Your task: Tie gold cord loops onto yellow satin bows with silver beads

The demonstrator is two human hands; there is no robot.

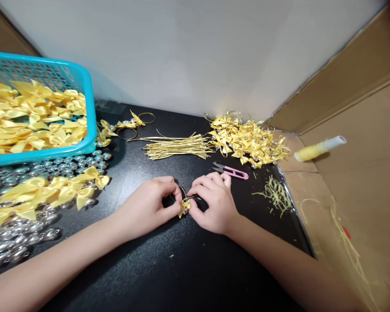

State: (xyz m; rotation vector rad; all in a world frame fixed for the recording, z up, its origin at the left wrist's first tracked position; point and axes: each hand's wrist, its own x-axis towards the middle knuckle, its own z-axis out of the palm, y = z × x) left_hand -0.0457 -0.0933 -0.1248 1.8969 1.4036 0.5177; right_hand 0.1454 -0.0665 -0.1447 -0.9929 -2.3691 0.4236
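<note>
- We have the small yellow bow low over the middle of the dark surface, between our two hands.
- Our left hand is pinched narrow, thumb and forefinger on the bow; if that pinch slackens, the ribbon could twist or slip.
- Our right hand is nearly closed too, fingertips on the thin gold cord beside the bow. Pulling unevenly could crush the loops or skew them; how firmly we grip, we cannot tell.
- The pink snips lie just beyond our right hand, blades pointing left, so a careless reach could nick a finger.
- A sweep of our left forearm could scatter the silver beads and loose bows.
- Our right arm could drag the cord scraps among the gold strands.
</note>
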